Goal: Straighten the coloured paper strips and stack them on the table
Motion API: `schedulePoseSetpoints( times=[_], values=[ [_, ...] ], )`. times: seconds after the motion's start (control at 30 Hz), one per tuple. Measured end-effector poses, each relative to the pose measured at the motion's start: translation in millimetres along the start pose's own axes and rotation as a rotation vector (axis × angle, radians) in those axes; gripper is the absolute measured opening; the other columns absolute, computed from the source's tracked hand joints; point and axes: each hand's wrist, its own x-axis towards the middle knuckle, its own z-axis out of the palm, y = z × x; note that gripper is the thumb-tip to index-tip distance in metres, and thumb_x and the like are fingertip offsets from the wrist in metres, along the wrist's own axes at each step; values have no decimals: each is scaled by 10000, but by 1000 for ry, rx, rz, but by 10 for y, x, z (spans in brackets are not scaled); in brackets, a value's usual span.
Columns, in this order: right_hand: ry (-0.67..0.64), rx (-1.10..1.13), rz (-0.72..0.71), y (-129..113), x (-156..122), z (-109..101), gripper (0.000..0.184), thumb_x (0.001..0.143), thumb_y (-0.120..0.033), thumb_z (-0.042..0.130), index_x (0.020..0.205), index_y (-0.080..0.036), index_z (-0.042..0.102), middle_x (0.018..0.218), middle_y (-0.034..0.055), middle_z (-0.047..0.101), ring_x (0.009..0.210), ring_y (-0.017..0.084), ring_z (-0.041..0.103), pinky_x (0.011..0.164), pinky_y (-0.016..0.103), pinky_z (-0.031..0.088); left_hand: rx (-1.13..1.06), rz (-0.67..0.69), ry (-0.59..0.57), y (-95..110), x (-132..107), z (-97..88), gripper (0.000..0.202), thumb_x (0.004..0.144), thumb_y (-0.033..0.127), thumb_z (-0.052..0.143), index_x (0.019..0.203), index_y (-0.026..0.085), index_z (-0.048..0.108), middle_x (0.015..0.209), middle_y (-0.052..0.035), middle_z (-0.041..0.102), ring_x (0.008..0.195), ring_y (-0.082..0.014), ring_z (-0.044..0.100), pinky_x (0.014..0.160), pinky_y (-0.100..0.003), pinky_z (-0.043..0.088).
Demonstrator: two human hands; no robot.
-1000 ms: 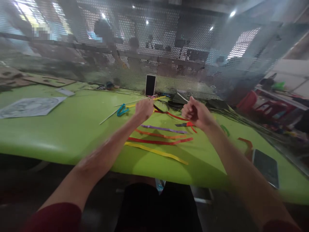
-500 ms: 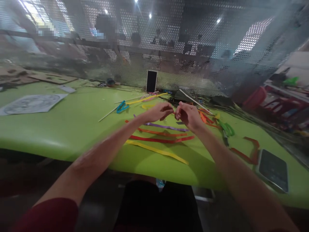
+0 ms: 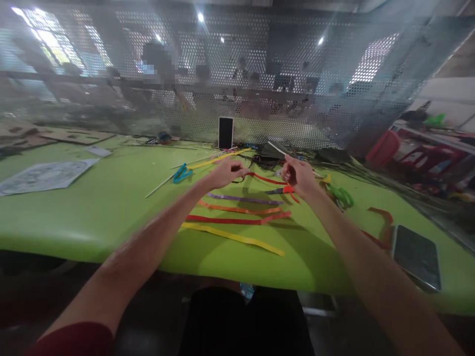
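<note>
My left hand (image 3: 228, 173) is closed in a pinch on one end of a narrow red strip (image 3: 267, 178). That strip runs rightward, sagging slightly, to my right hand (image 3: 300, 176), whose fingers are curled closed at its other end. Just under the right hand lies what looks like a pair of scissors (image 3: 275, 191) with dark blades and a red handle. Nearer me, several flat strips are laid roughly parallel: a purple strip (image 3: 245, 199), an orange strip (image 3: 237, 209), a red strip (image 3: 226, 220) and a yellow strip (image 3: 233, 235).
On the green table (image 3: 122, 212) are a printed sheet (image 3: 48, 175), a blue folded strip (image 3: 181, 174) by a thin stick, a green looped piece (image 3: 341, 195) and a phone (image 3: 416, 257). Another phone (image 3: 225, 132) stands upright against a perforated metal screen (image 3: 252, 69).
My hands have moved apart from nearly touching, and the red strip now shows stretched between them. The scissors' red handle has come into sight. The whole view has shifted slightly.
</note>
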Motion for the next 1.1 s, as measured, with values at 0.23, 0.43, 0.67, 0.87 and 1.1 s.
schedulePoseSetpoints(
  times=[0.23, 0.43, 0.67, 0.87, 1.1],
  values=[
    [69, -21, -35, 13, 53, -141, 490, 766, -514, 773, 530, -217, 462, 452, -43, 370, 415, 92, 358, 418, 258, 323, 30, -32, 51, -186, 19, -72, 334, 845, 428, 597, 639, 166, 579, 568, 40, 416, 530, -102, 334, 542, -266, 250],
    [113, -63, -57, 13, 84, -236, 472, 799, -458, 746, 521, -208, 457, 430, -49, 389, 396, 75, 366, 417, 244, 343, 59, -62, 115, -362, 41, -127, 401, 809, 510, 581, 599, 170, 545, 546, 45, 377, 535, -99, 307, 549, -262, 221],
    [22, -195, -59, 59, 28, -55, 268, 725, -387, 801, 844, -179, 681, 677, -5, 633, 447, 72, 481, 400, 212, 382, -66, -52, 72, -176, 34, -78, 370, 784, 514, 625, 673, 162, 608, 595, 22, 471, 557, -106, 365, 554, -257, 274],
    [-285, -306, -17, 1, -201, 357, 337, 817, -420, 717, 1071, -203, 673, 957, 43, 721, 456, 67, 549, 435, 225, 448, -91, 18, 34, 129, -26, 49, 310, 832, 451, 608, 735, 160, 655, 603, 10, 499, 558, -110, 380, 539, -255, 297],
    [-249, -379, 11, 0, -178, 258, 223, 775, -377, 743, 737, -166, 684, 512, -39, 518, 418, 69, 410, 398, 211, 336, -96, 36, 49, 150, -35, 59, 275, 815, 410, 611, 721, 154, 653, 610, 4, 519, 559, -112, 402, 540, -254, 302]
  ],
)
